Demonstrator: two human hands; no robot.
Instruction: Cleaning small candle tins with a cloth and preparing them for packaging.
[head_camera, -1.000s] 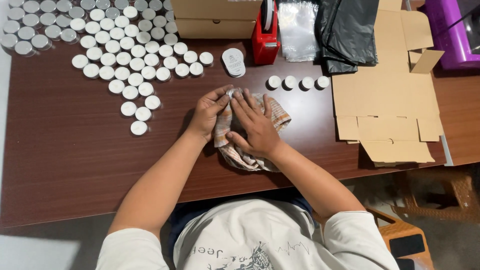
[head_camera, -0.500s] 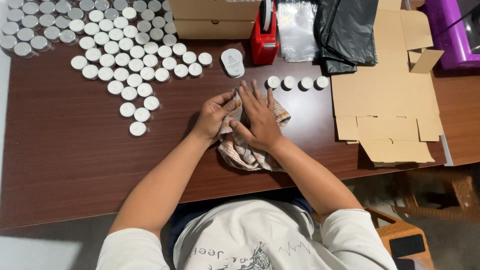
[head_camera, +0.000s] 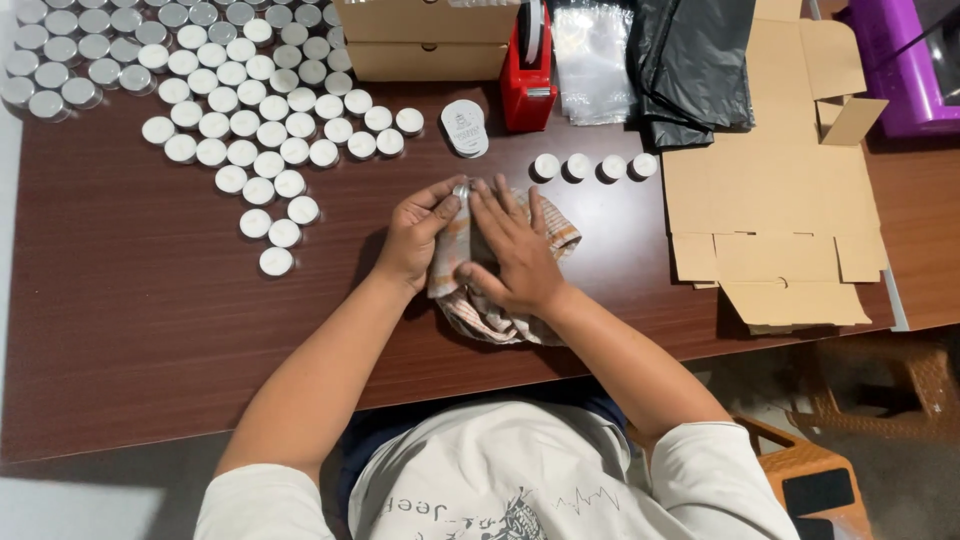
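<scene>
**Checked cloth wiping of a small metal tin: stroke reversed**

Checked cloth (head_camera: 500, 300), orange and white, bunched on the brown bench (head_camera: 150, 330) beneath both hands. Small silver tin (head_camera: 461, 187) gripped at the fingertips of the left hand (head_camera: 415, 240), only its rim exposed at the top edge of the cloth. Right hand (head_camera: 515, 255) laid flat, fingers extended, pressing the cloth against the tin; not closed around anything.

Change since half a second ago: right hand drawn back toward the body from its forward reach, fingertips now level with the tin rather than past it. Left hand thumb and fingers closed tighter, tin rim showing again after being covered. Position now close to that of one second ago. Read as one full back-and-forth rub, so wiping judged in progress, not finished.

Surroundings unchanged:
- Large cluster of white-filled tins (head_camera: 250, 130) at upper left, well apart from the hands.
- Row of four tins (head_camera: 595, 166) just beyond the right hand.
- Round label stack (head_camera: 465, 127) near a red tape dispenser (head_camera: 530, 70).
- Flattened cardboard box (head_camera: 770, 200) at right.
</scene>
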